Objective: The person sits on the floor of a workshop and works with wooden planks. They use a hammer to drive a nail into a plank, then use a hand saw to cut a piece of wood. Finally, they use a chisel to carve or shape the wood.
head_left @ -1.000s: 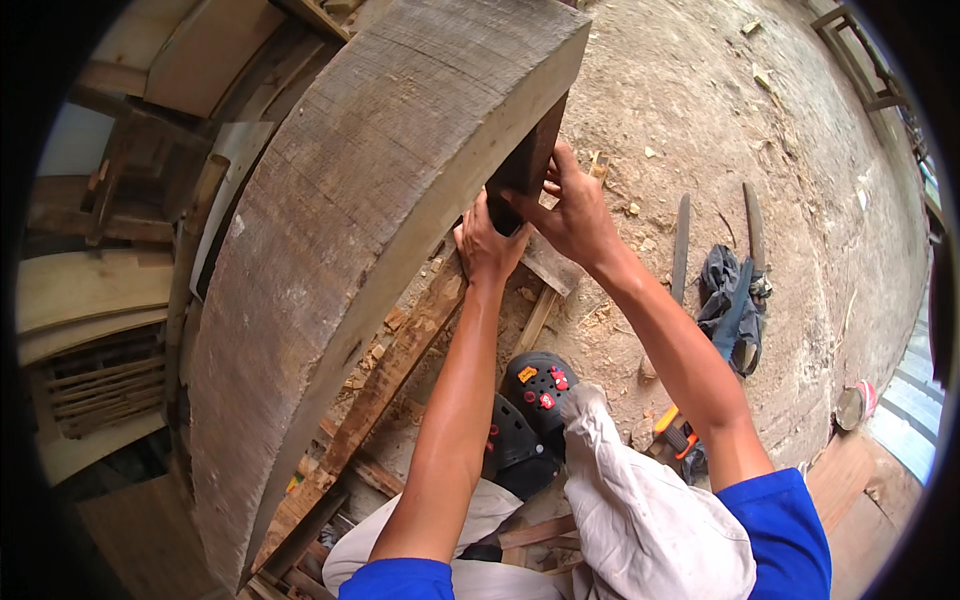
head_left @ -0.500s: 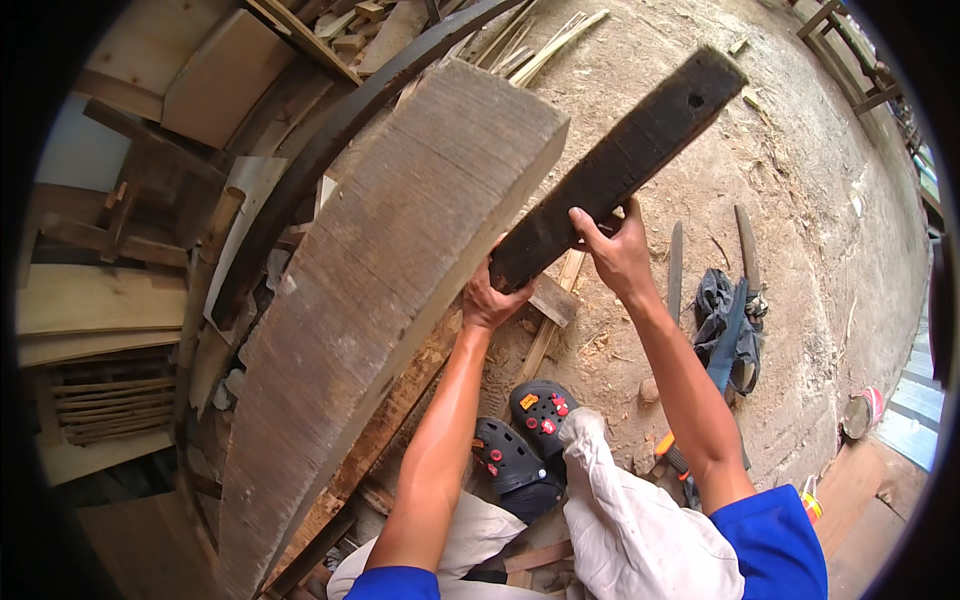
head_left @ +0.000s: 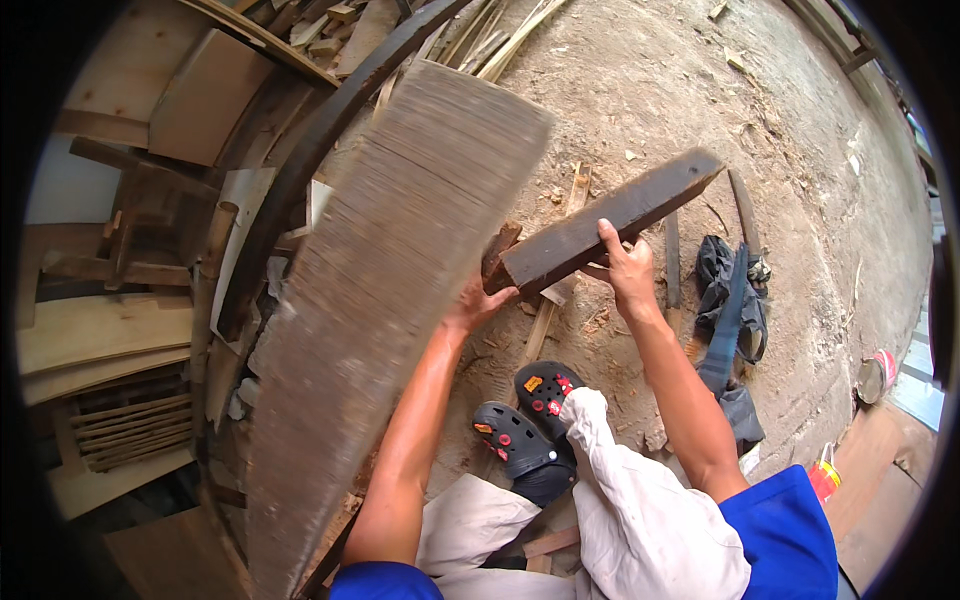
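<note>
The plank (head_left: 390, 260) is nearest, left of the block (head_left: 610, 215). The right hand (head_left: 634, 280) grips the block near mid-length; the left hand (head_left: 472, 304) is at its near end, grip partly hidden, unclear. Judged rigid and fairly heavy: support both ends. Floor (head_left: 640, 90) lies beyond.

The dusty floor (head_left: 820, 200) carries wood chips (head_left: 597, 320), a slat (head_left: 541, 325) and crumpled dark cloth (head_left: 712, 265).

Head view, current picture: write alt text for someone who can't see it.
A person's right hand grips a dark wooden beam, the left hand by its lower end. A large weathered wooden slab slants left of centre; dark clogs show below on dusty ground.
</note>
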The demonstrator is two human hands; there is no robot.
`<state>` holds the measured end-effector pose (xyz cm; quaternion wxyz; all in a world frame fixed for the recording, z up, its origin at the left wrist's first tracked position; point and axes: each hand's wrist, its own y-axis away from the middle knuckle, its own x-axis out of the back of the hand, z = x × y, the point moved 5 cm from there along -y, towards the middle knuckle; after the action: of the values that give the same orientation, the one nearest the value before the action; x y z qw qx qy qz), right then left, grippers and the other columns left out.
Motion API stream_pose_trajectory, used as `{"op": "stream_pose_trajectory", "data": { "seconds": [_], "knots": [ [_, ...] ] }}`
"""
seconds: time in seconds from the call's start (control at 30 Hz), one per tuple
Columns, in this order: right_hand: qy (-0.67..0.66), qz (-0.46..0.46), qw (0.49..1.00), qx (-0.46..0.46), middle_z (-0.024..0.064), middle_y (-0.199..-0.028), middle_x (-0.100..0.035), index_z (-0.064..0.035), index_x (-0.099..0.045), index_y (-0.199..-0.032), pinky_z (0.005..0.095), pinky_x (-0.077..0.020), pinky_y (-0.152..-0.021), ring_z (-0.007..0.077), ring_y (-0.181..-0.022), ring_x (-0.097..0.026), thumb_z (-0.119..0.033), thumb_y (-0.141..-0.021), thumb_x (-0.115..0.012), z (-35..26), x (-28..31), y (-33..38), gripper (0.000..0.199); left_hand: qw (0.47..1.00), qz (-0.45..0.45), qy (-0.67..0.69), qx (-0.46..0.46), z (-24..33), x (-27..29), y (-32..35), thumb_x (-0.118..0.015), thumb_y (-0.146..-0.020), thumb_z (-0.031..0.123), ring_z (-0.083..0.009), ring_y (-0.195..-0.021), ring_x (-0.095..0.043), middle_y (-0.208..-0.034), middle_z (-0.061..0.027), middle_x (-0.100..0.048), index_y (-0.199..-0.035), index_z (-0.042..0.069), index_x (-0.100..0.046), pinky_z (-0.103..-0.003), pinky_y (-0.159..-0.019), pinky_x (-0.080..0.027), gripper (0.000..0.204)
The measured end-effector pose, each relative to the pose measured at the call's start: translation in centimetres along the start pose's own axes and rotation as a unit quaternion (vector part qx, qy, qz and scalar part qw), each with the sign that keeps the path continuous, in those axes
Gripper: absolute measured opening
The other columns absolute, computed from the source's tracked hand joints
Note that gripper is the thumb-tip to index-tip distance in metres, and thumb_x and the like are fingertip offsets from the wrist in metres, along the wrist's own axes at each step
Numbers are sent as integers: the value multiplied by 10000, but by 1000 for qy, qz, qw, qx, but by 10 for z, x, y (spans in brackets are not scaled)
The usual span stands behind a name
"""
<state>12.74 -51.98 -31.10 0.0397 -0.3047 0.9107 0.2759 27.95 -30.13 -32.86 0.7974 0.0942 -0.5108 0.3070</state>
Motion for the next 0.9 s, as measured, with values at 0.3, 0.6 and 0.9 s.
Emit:
{"op": "stream_pose_trajectory", "data": {
  "seconds": [0.3,0.6,0.9],
  "knots": [
    [153,11,983,-102,178,-1002,-703,44,-534,-1135,394,-650,-769,284,-870,-733,-442,-993,-642,53,49,6,518,997,6,-11,71,-15,-7,-3,-855,-765,227,-378,-1360,-495,-1487,-215,-489,-1524,12,-363,-450,-1103,-445,929],
    [556,-90,779,275,247,-1155,-658,-6,-635,-1022,468,-486,-894,396,-1088,-630,-137,-846,-743,18,56,55,245,997,16,-9,77,-12,-4,-3,-845,-769,230,-377,-1311,-540,-1441,-210,-531,-1515,26,-390,-445,-1072,-478,897],
    [712,-145,545,418,177,-1482,-412,-161,-405,-1495,605,-176,-1211,362,-1472,-320,-225,-719,-846,23,35,-3,894,997,21,-12,73,-13,-3,-5,-853,-765,232,-364,-1302,-549,-1431,-207,-536,-1496,9,-413,-438,-1075,-486,882]
  ]
}}
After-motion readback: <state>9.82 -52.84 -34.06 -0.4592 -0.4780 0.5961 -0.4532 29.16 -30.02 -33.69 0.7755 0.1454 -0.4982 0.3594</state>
